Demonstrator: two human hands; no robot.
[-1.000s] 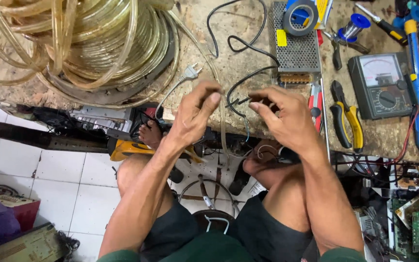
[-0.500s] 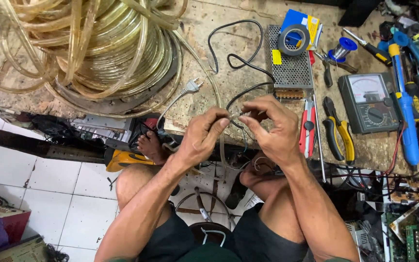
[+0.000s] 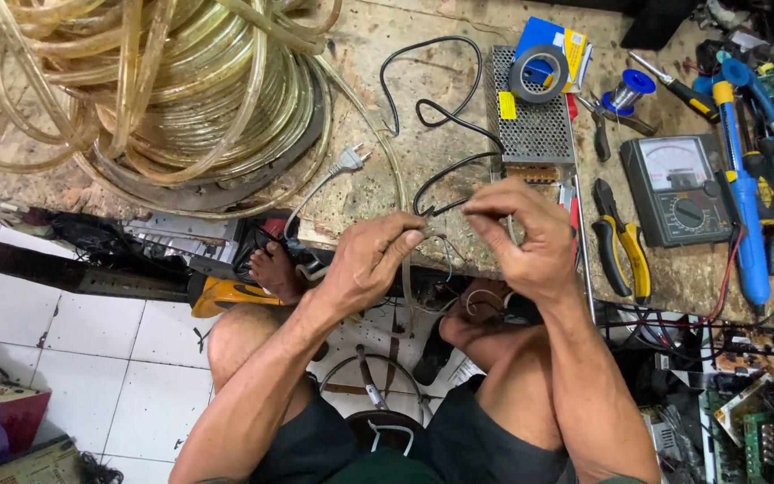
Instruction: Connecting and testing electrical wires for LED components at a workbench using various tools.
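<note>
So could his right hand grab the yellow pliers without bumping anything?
Probably yes. The right hand is pinching thin wires just beside the yellow pliers, and the bench between them looks bare. It would likely have to let the wires go first.

1. The thin wire ends (image 3: 445, 255) between the left hand (image 3: 365, 269) and right hand (image 3: 526, 242) are too fine to follow past the fingertips.
2. The clear tube (image 3: 405, 278) vanishes under the left fingers.
3. The tubing coil (image 3: 154, 90), far from both hands, is cut off by the top and left edges.
4. Right palm faces away, contents hidden.
</note>
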